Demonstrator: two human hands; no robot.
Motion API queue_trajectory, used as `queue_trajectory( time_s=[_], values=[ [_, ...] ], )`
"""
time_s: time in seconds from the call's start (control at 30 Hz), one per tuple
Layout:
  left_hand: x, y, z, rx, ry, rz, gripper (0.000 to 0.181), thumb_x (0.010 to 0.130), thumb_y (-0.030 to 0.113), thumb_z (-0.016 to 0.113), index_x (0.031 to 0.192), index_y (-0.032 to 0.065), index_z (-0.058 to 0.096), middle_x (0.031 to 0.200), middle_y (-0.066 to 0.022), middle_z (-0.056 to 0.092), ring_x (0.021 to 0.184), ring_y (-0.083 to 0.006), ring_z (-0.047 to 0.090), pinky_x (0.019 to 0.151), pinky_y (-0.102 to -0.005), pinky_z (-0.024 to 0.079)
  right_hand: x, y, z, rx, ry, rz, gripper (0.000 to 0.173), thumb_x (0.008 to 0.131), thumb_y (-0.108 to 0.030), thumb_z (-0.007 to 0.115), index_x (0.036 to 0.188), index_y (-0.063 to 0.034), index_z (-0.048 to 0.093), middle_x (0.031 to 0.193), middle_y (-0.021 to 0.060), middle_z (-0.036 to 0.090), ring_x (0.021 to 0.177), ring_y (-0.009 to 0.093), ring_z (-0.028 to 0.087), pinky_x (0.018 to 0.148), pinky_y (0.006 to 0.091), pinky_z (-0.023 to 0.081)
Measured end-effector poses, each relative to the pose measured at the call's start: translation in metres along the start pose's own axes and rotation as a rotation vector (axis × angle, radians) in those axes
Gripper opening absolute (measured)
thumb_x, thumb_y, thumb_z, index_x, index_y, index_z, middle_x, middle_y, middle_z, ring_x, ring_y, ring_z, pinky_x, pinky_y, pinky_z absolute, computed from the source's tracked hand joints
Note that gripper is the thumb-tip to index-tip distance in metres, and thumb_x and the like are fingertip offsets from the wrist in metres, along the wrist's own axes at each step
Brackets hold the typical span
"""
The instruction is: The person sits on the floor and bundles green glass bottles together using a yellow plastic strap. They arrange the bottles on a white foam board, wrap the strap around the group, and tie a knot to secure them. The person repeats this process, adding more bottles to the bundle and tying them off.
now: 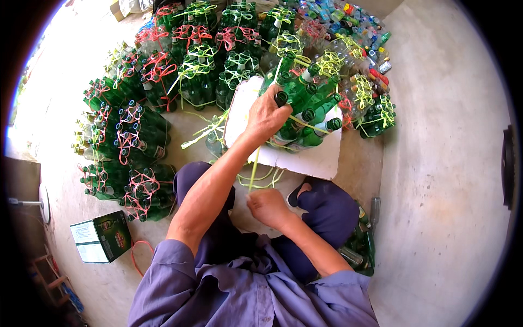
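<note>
Several green glass bottles (304, 98) stand in a cluster on a white slab (304, 160) before me. Yellow-green plastic strap (312, 126) winds around their necks, and another loop circles them lower down. My left hand (267, 113) is closed around the neck of the bottle at the cluster's near left, its dark mouth showing by my thumb. Below the slab, between my knees, my right hand (267, 207) is a fist pinching a taut length of strap (254, 169) that runs up toward the bottles. Where it meets them is hidden behind my left hand.
Tied bundles of green bottles (198, 77) crowd the floor ahead and to the left. Loose plastic bottles and cans (351, 20) heap at the far right. Loose green bottles (363, 245) lie by my right knee. A printed carton (102, 237) sits left, a wall (441, 163) right.
</note>
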State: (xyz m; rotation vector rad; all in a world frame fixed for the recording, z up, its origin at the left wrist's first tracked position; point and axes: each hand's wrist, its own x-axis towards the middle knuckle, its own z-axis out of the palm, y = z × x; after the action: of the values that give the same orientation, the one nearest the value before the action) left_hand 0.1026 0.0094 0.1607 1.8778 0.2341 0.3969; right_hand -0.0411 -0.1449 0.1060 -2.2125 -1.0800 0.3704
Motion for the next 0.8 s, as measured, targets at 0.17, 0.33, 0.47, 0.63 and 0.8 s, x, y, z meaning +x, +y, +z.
queue_trajectory(
  time_s=[0.17,0.33,0.47,0.63,0.8],
  values=[
    [0.003,0.006,-0.008,-0.084,-0.107,-0.006,0.029,0.074,0.02,0.064,0.097,0.0023,0.064,0.076,-0.0188,0.065,0.075,-0.037,0.062,0.071,-0.0426,0.048,0.01,-0.023,0.004,0.098,-0.023,0.035,0.032,0.093,-0.024,0.057,0.067,-0.0054,0.06,0.069,0.0181,0.061,0.069,0.041,0.062,0.064,0.0511,0.048],
    [0.003,0.008,-0.01,-0.086,-0.078,0.012,0.023,0.076,0.019,0.063,0.089,0.0004,0.063,0.072,-0.0193,0.062,0.07,-0.0334,0.061,0.067,-0.042,0.047,0.0,-0.007,0.0,-0.033,-0.075,0.106,0.031,0.094,-0.028,0.059,0.074,-0.0036,0.062,0.077,0.0183,0.064,0.077,0.041,0.064,0.067,0.0501,0.05],
    [0.003,0.007,-0.009,-0.113,-0.069,0.046,0.021,0.077,0.018,0.063,0.086,-0.0008,0.062,0.069,-0.0188,0.059,0.065,-0.0313,0.057,0.064,-0.0413,0.046,0.002,0.019,-0.03,0.138,0.345,0.128,0.028,0.095,-0.03,0.062,0.095,-0.0032,0.069,0.088,0.0193,0.067,0.081,0.04,0.065,0.071,0.049,0.052],
    [0.002,0.006,-0.008,-0.131,-0.068,0.069,0.021,0.078,0.018,0.063,0.085,-0.0017,0.061,0.066,-0.0177,0.057,0.06,-0.028,0.053,0.061,-0.0403,0.044,0.04,0.026,-0.085,0.007,0.681,0.234,0.032,0.089,-0.011,0.068,0.114,0.0059,0.061,0.102,0.022,0.066,0.07,0.036,0.066,0.064,0.0411,0.053],
    [0.0,0.012,-0.012,-0.102,-0.112,0.02,0.013,0.079,0.014,0.06,0.083,0.0009,0.061,0.069,-0.0073,0.055,0.066,-0.0147,0.049,0.063,-0.0338,0.043,0.074,0.047,-0.086,-0.084,0.714,0.208,0.035,0.085,-0.018,0.073,0.11,0.0038,0.061,0.099,0.0228,0.068,0.076,0.039,0.067,0.066,0.0436,0.053]
  ],
)
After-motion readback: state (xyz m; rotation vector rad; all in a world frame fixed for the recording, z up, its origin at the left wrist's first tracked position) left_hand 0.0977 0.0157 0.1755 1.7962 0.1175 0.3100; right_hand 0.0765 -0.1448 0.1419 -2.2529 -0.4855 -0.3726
